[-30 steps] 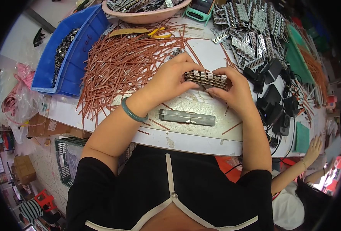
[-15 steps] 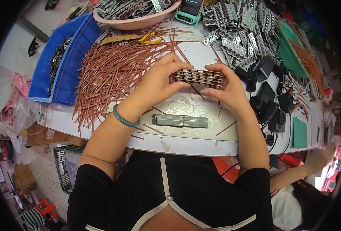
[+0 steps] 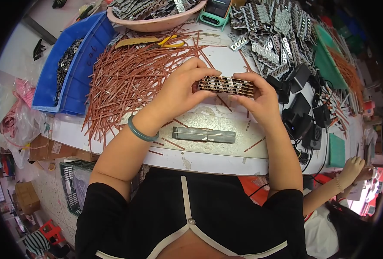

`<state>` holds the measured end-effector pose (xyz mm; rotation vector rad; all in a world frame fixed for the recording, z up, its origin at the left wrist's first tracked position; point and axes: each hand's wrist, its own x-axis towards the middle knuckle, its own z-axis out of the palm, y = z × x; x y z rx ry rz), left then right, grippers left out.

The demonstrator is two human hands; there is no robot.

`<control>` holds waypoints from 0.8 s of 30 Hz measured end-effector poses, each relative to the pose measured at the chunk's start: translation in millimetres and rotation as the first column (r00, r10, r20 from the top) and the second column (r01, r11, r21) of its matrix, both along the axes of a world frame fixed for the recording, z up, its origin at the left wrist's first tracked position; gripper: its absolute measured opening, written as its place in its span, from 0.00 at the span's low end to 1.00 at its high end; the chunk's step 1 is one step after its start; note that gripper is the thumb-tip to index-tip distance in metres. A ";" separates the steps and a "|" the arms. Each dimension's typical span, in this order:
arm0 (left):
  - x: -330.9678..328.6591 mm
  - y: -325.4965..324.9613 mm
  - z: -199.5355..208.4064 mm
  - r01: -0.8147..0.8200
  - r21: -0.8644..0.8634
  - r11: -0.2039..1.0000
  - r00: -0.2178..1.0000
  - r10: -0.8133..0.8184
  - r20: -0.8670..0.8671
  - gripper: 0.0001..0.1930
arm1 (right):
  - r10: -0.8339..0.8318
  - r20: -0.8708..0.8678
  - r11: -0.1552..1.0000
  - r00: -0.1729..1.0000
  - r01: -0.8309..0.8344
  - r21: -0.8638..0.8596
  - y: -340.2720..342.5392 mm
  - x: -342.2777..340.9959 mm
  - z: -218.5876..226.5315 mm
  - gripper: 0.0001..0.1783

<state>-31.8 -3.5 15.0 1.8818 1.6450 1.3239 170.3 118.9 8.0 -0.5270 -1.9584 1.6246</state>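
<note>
A compact stack of slotted metal strips (image 3: 227, 86) is held level above the table between my two hands. My left hand (image 3: 179, 88) pinches its left end, thumb below and fingers along the top edge. At the other end my right hand (image 3: 262, 96) grips it the same way. Below the stack, a long grey block (image 3: 203, 134) with a groove lies on a pale metal plate (image 3: 243, 144). A few loose reddish-brown thin rods (image 3: 173, 143) are scattered around the block.
Left of my hands spreads a heap of reddish-brown rods (image 3: 122, 82) with yellow-handled pliers (image 3: 170, 42) on it. A blue bin (image 3: 81, 75), pink basin (image 3: 157, 24) and metal-strip pile (image 3: 265, 36) stand around. Black adapters (image 3: 298, 110) lie right, near another person's hand (image 3: 352, 169).
The stack has tilted slightly in my hands, showing more of its slotted face, and shifted a little right. The other person's hand has moved left and nearer.
</note>
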 end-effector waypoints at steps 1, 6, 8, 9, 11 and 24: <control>1.3 -0.4 1.8 -0.012 -0.027 1.000 1.000 0.012 -0.004 0.21 | -0.001 0.000 1.000 1.000 0.001 0.021 0.7 0.5 -0.7 0.27; -1.2 -0.3 -1.6 -0.027 0.031 0.999 0.970 0.034 -0.240 0.24 | -0.006 0.076 0.994 0.997 -0.003 0.108 -1.0 -1.6 1.6 0.26; 6.8 -2.7 2.0 -0.124 0.239 0.963 0.868 0.222 -0.444 0.31 | 0.003 0.077 1.000 0.997 -0.005 0.029 -3.2 -1.6 2.8 0.26; 10.1 -3.0 2.4 -0.123 0.239 0.963 0.868 0.221 -0.444 0.31 | 0.002 0.077 1.000 0.997 -0.004 0.029 -4.0 -1.3 3.4 0.26; 15.4 -3.6 2.7 -0.093 0.254 0.963 0.833 0.215 -0.510 0.36 | 0.047 0.070 0.999 0.996 -0.047 0.002 -5.5 -1.1 3.9 0.25; 18.3 -7.4 -4.4 0.653 -0.254 0.713 0.436 -0.079 0.897 0.21 | 0.063 -0.064 0.998 0.996 -0.064 -0.019 -9.4 2.5 8.1 0.30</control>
